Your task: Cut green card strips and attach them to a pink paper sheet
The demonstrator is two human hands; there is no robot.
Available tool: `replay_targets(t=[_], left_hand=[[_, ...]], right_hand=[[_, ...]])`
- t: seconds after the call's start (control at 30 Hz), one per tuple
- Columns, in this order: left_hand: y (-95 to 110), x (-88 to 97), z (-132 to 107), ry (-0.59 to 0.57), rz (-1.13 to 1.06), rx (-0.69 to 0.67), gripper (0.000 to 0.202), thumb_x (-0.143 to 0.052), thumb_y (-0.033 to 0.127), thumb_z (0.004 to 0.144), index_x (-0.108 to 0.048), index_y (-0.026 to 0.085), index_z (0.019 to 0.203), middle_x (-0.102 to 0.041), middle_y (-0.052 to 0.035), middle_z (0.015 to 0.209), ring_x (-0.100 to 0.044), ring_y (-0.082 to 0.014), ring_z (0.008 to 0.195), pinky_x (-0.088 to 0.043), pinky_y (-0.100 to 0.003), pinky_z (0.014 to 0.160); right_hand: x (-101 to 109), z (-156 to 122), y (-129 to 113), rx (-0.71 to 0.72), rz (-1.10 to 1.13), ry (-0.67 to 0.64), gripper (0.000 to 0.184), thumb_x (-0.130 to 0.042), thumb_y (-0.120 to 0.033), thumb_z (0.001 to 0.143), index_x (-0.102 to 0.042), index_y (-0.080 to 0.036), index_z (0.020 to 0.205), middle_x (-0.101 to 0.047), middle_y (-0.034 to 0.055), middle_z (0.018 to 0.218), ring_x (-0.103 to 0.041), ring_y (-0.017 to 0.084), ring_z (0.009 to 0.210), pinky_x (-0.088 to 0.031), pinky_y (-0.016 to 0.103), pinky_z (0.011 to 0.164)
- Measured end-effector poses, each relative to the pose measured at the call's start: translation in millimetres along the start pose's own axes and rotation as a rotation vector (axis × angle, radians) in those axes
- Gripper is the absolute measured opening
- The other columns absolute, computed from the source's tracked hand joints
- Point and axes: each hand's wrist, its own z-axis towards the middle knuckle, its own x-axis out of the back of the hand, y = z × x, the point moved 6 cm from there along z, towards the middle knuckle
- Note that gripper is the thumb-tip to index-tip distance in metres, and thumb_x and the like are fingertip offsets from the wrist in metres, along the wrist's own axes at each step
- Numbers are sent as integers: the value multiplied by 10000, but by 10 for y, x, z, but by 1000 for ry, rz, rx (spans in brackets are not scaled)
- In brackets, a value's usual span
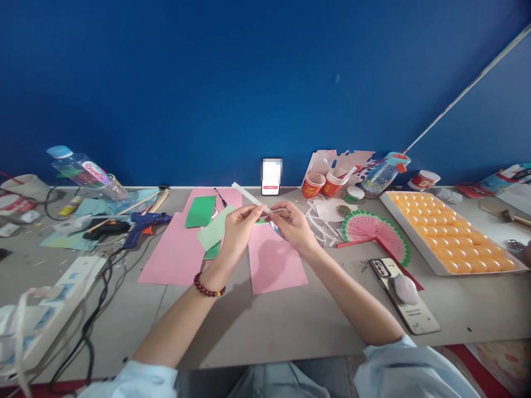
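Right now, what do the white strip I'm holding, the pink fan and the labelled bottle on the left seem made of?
White strip: probably matte paper, going by its flat, thin look; plastic is possible. Fan: likely matte paper, with crisp pleats. Bottle: apparently glossy plastic, given its transparent, shiny wall.

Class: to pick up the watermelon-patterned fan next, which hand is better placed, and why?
Likely the right hand; the watermelon-patterned fan lies nearer it, on the right. The left hand is farther. Both seem to pinch the white strip.

Glue gun (144,222) left of paper sheets (277,265), folded fan (373,229) right.
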Motion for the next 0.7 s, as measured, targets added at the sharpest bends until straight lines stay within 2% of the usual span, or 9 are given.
replay_targets(t=[0.17, 0.33, 0.57, 0.63, 0.7], left_hand=[[-24, 30, 22, 14, -59, 44, 275, -774, 422, 667, -743, 171, 775, -725, -69, 808, -667, -210, 812, -521, -360, 825], [34, 62, 18, 44, -6, 36, 251, -778, 414, 657, -749, 181, 746, -723, -66, 776, -660, -221, 818, -520, -352, 789], [165, 97, 1, 108, 112, -42, 174, -783, 359, 648, -719, 197, 637, -711, -41, 712, -648, -197, 747, -504, -320, 732], [143, 95, 17, 87, 111, -32, 184, -778, 369, 654, -717, 195, 660, -712, -41, 727, -650, -192, 755, -501, -312, 729], [91, 58, 35, 9, 99, -8, 200, -769, 383, 663, -728, 197, 726, -723, -47, 808, -653, -190, 794, -501, -306, 746]], right_hand=[[2, 15, -9, 35, -14, -15, 302, -646, -456, 774, -560, -212, 930, -678, 20, 796, -524, 89, 529, -342, 217, 467], [1, 1, -48, 41, -54, -19, 292, -639, -452, 784, -597, -210, 942, -669, 31, 813, -527, 95, 554, -337, 217, 461], [0, -24, -85, 35, -89, -11, 256, -639, -452, 776, -571, -205, 789, -655, 23, 777, -512, 95, 549, -344, 225, 474], [10, -16, -79, 41, -89, 2, 254, -636, -449, 778, -569, -204, 795, -655, 25, 770, -512, 98, 549, -339, 224, 472], [21, -3, -66, 50, -88, 14, 246, -637, -438, 778, -569, -203, 796, -653, 23, 760, -514, 100, 553, -338, 222, 475]])
